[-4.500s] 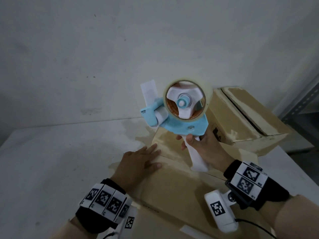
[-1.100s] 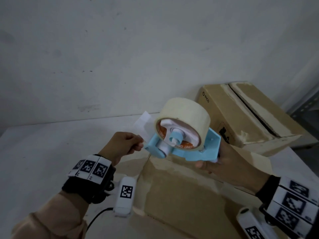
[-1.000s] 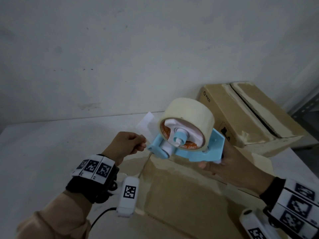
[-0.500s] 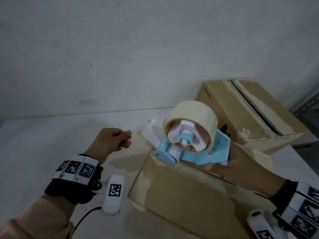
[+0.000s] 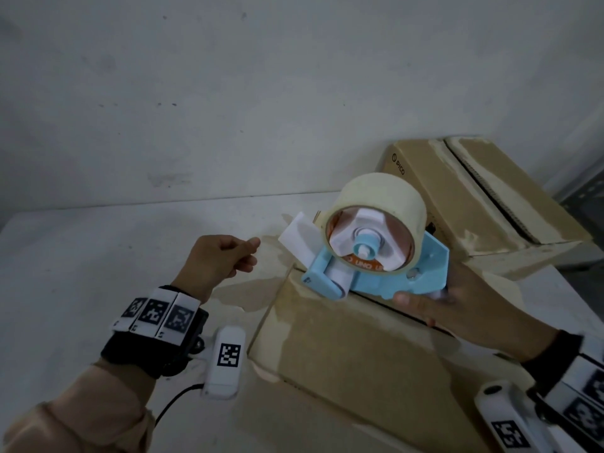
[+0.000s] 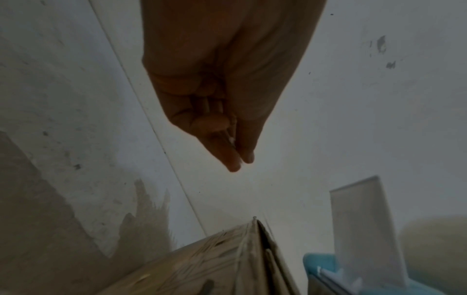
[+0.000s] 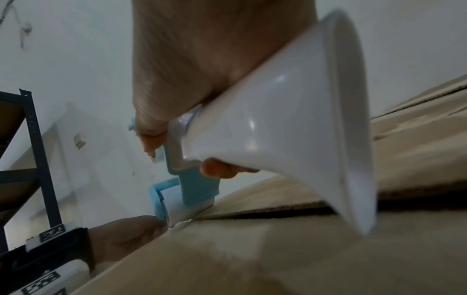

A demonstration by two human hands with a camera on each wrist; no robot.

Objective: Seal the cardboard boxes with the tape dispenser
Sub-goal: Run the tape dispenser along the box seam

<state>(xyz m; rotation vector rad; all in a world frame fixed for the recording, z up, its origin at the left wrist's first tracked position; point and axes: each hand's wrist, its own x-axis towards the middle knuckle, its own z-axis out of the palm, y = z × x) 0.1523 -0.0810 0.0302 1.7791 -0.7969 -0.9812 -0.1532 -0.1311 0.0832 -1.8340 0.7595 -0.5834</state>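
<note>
My right hand grips the white handle of the tape dispenser; its blue nose and roller rest on the far edge of the near cardboard box, just ahead of my fingers. My left hand hangs curled to the left of the dispenser, apart from it, thumb and forefinger tips together; I see nothing held between them. A second box sits beyond my right hand.

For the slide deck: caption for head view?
Right hand sets tape dispenser on box; left hand hovers beside.
</note>
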